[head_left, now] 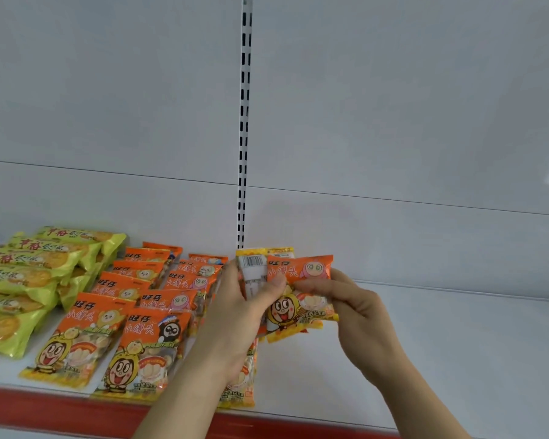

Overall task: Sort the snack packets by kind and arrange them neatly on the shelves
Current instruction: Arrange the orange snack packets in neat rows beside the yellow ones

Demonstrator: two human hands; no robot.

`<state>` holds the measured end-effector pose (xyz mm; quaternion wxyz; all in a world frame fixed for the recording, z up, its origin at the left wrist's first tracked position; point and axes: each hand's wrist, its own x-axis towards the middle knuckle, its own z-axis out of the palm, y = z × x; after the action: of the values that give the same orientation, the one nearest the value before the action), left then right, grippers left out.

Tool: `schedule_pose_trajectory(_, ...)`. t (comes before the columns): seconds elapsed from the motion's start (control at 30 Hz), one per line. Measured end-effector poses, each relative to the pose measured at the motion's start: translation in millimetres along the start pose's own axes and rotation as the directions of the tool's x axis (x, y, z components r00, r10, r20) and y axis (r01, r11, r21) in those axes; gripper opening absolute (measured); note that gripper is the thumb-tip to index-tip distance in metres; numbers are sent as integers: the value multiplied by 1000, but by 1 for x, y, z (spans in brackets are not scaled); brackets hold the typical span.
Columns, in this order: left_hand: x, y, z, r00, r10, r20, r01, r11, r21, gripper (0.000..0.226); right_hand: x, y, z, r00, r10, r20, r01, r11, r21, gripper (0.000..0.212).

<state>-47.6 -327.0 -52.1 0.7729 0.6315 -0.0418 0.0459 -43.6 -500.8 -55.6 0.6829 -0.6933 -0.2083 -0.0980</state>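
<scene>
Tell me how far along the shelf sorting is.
Done: green packets stacked at the left, orange packets in two rows beside them. In hand: left hand and right hand both grip a bunch of orange packets over the shelf. Left: setting those down.

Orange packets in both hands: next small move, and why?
Probably lay the front orange packet, pinched by the right hand, next to the two orange rows; bare shelf lies right of them. The left hand grips the rest.
</scene>
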Motion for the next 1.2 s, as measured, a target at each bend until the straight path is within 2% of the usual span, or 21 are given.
schedule_pose_trajectory(0.1, 4, -3, -2, 994, 52, -95, -45, 995, 84, 40, -4, -10, -3, 989, 150, -10, -148, 983, 110, 40)
schedule_pose_trajectory(0.13, 5, -3, -2, 991, 72, -109, -61, 992, 107, 45, -5, -14, -2, 986, 159, -43, -156, 985, 71, 33)
schedule_pose_trajectory(0.2, 5, -2, 0, 988, 99, -116, -84, 989, 121, 50, -6, -18, 5, 986, 120, -114, -134, 984, -121, 14)
schedule_pose_trajectory(0.27, 5, -1, 2, 990, 84, -110, -75, 994, 82, 42, -5, -16, 11, 988, 103, -116, -129, 959, -252, 21)
schedule_pose_trajectory(0.33, 7, -3, 0, 991, 55, -123, -51, 998, 29, 25, -3, -14, 10, 986, 89, -143, -121, 964, -236, 30)
schedule_pose_trajectory(0.4, 10, -5, -8, 982, 48, -181, -47, 999, 10, 14, 1, -12, -1, 957, 35, -289, -113, 960, -258, 34)
schedule_pose_trajectory(0.5, 13, -3, -20, 958, 51, -281, -59, 998, -20, 14, 8, 1, -23, 880, 61, -472, -214, 936, -278, 33)
schedule_pose_trajectory(0.6, 14, -1, -27, 950, 50, -308, -61, 998, -25, 18, 10, 25, -25, 908, 133, -397, -312, 846, -432, 37)
schedule_pose_trajectory(0.73, 12, -4, -29, 960, 51, -276, -55, 998, -4, 19, 6, 46, -1, 978, 122, -167, -204, 706, -678, 48)
schedule_pose_trajectory(0.83, 11, -5, -28, 962, 58, -268, -63, 998, -10, 20, 6, 54, 3, 968, 241, -72, -181, 468, -865, 51)
schedule_pose_trajectory(0.93, 10, -7, -29, 963, 60, -263, -60, 998, 9, 20, 4, 55, 0, 944, 327, -47, -170, 358, -918, 50)
schedule_pose_trajectory(1.1, 9, -13, -24, 972, 56, -230, -54, 998, 14, 16, 2, 59, 0, 935, 355, -15, -148, 350, -925, 46)
schedule_pose_trajectory(1.17, 8, -14, -20, 979, 60, -193, -56, 998, 29, 21, 1, 51, 3, 943, 326, -71, -221, 450, -865, 48)
schedule_pose_trajectory(1.2, 8, -15, -19, 980, 65, -188, -56, 997, 52, 26, 1, 45, 4, 958, 254, -131, -252, 537, -805, 48)
